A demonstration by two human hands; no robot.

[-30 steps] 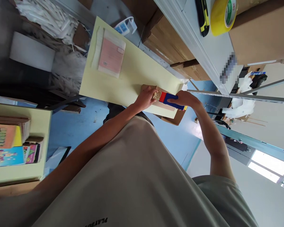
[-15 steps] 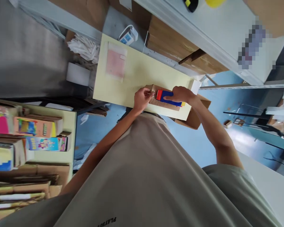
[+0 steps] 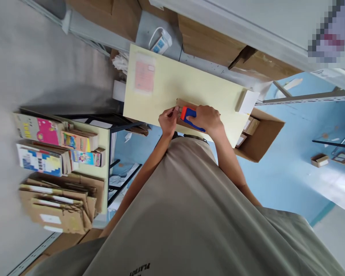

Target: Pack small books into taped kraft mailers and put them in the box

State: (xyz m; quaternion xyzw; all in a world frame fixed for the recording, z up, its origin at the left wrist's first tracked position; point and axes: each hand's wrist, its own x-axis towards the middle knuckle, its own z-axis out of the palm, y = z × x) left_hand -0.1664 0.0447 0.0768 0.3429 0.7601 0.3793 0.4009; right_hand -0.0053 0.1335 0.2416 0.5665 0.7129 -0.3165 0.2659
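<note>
A small brown cardboard box (image 3: 186,102) lies near the front edge of the pale yellow table (image 3: 168,80). My right hand (image 3: 208,118) is wrapped round a blue tape dispenser (image 3: 193,119) with an orange-red front, which is over the box. At the box's left end, my left hand (image 3: 168,122) is closed in a pinch. Clear tape seems to show between its fingertips and the dispenser's front, though it is too small to make out fully. The two hands are close together, and they cover much of the box.
A pink sheet (image 3: 144,76) lies on the table's left part. A white box (image 3: 247,101) stands at its right end, beside an open carton (image 3: 266,134) holding small boxes. Behind are a power strip (image 3: 161,44) and large cartons (image 3: 212,40). Books (image 3: 43,159) and flattened cardboard (image 3: 60,207) are at left.
My right hand and the tape dispenser have moved left along the box, nearer my left hand. My left hand stays pinched at the box's left end. The camera view has shifted.
</note>
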